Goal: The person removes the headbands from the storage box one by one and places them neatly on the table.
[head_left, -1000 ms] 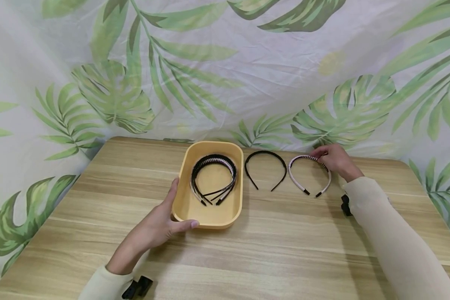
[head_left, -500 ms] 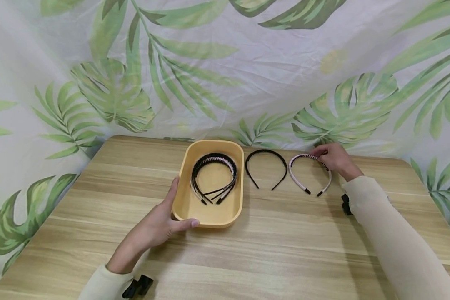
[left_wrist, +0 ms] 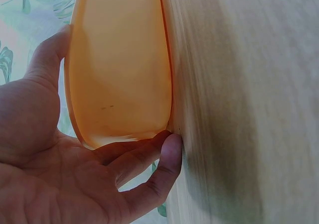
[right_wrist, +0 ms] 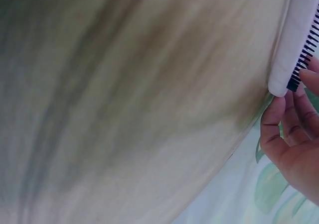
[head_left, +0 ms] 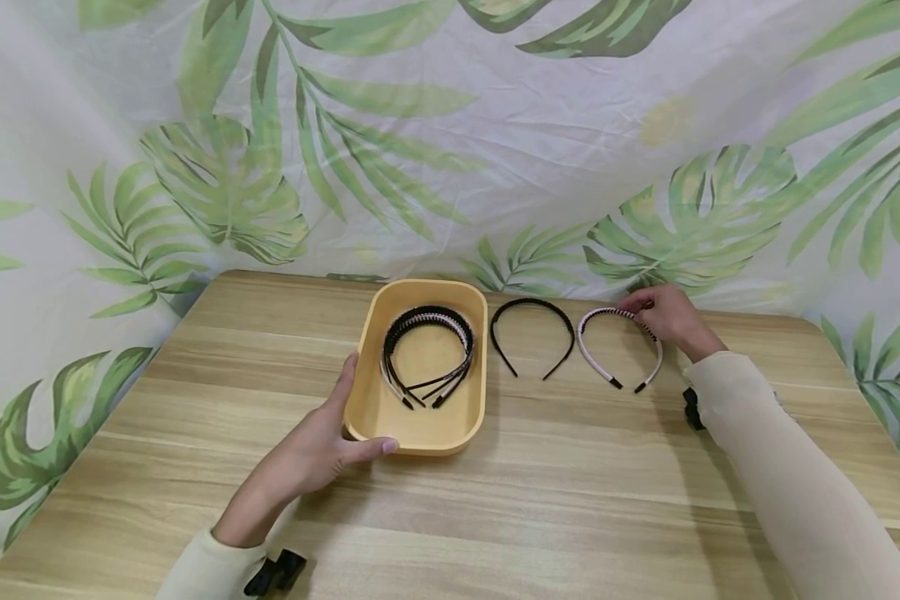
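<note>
A yellow plastic bin stands on the table with several black and pink headbands nested inside. My left hand grips its near left corner, thumb over the near rim and fingers along the outer wall. In the left wrist view, those fingers bend round the bin's wall. Right of the bin lies a black headband, untouched. Farther right, a pink headband with black teeth lies on the table. At its upper right curve my right hand pinches it; the right wrist view shows fingertips at the pink band.
The wooden table ends at the back against a leaf-patterned cloth. A small dark clip-like piece sits at the left cuff, and another dark piece at the right cuff.
</note>
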Action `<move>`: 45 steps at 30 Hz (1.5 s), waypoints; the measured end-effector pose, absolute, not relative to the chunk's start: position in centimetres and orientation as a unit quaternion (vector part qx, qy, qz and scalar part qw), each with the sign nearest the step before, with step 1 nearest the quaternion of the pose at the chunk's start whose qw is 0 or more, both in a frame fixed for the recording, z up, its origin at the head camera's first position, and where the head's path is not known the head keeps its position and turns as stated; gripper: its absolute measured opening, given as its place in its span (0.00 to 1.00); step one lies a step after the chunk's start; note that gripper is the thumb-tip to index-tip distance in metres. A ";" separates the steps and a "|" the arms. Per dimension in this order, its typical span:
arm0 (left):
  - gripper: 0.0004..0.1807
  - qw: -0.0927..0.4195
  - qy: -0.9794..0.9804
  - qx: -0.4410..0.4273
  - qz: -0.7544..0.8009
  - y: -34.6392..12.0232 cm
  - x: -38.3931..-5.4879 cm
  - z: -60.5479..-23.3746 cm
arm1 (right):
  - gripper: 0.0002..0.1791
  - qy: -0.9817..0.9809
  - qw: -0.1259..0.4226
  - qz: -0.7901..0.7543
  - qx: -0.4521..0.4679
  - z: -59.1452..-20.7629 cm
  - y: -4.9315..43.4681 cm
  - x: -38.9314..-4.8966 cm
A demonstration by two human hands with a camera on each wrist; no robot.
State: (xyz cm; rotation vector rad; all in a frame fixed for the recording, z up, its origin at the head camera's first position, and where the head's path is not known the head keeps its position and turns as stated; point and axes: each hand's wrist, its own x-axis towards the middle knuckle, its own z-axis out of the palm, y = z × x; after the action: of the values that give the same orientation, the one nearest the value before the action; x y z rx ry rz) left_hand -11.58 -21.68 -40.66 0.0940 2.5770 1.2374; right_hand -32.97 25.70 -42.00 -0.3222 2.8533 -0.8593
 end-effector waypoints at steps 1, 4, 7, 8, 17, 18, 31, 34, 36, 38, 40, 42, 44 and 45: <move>0.74 0.140 0.892 0.032 0.428 -21.7 -11.6 -40.7 | 0.16 0.950 0.072 -0.285 -0.108 -42.0 25.7 -32.9; 0.74 0.142 0.892 0.034 0.428 -21.7 -11.6 -40.7 | 0.15 0.950 0.068 -0.284 -0.112 -42.0 25.8 -32.9; 0.74 0.143 0.892 0.034 0.427 -21.7 -11.6 -40.7 | 0.15 0.950 0.065 -0.284 -0.117 -41.9 25.8 -32.7; 0.74 0.143 0.893 0.035 0.426 -21.7 -11.6 -40.7 | 0.15 0.949 0.065 -0.284 -0.117 -41.8 25.8 -32.6; 0.74 0.136 0.896 0.039 0.422 -21.7 -11.7 -40.7 | 0.19 0.949 0.064 -0.289 -0.108 -40.9 25.7 -31.5; 0.74 0.136 0.896 0.040 0.421 -21.7 -11.7 -40.7 | 0.19 0.949 0.065 -0.289 -0.107 -40.8 25.7 -31.3; 0.74 0.140 0.895 0.038 0.423 -21.6 -11.7 -40.7 | 0.20 0.944 0.034 -0.298 -0.133 -39.2 24.5 -29.8; 0.74 0.140 0.894 0.039 0.424 -21.6 -11.7 -40.7 | 0.20 0.943 0.025 -0.300 -0.138 -38.9 24.1 -29.5; 0.74 0.141 0.893 0.040 0.426 -21.6 -11.7 -40.7 | 0.19 0.943 0.019 -0.300 -0.141 -38.7 23.8 -29.4; 0.74 0.141 0.893 0.040 0.426 -21.6 -11.7 -40.7 | 0.19 0.943 0.010 -0.301 -0.144 -38.5 23.4 -29.2; 0.74 0.140 0.893 0.041 0.426 -21.6 -11.7 -40.7 | 0.19 0.942 0.003 -0.303 -0.146 -38.3 23.1 -29.1; 0.74 0.140 0.893 0.042 0.426 -21.6 -11.7 -40.7 | 0.18 0.940 -0.001 -0.307 -0.148 -38.1 22.7 -28.8; 0.74 0.140 0.893 0.043 0.425 -21.6 -11.7 -40.7 | 0.18 0.939 -0.001 -0.311 -0.147 -37.9 22.5 -28.6; 0.74 0.140 0.893 0.043 0.425 -21.5 -11.7 -40.7 | 0.18 0.939 0.000 -0.312 -0.147 -37.7 22.3 -28.4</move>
State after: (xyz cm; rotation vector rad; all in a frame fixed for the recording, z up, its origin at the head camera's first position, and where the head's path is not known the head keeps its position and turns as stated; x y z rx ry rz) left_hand -11.71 -21.55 -40.70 0.1241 2.5817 1.2275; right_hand -28.39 22.34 -37.74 -0.4612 2.9484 -0.9791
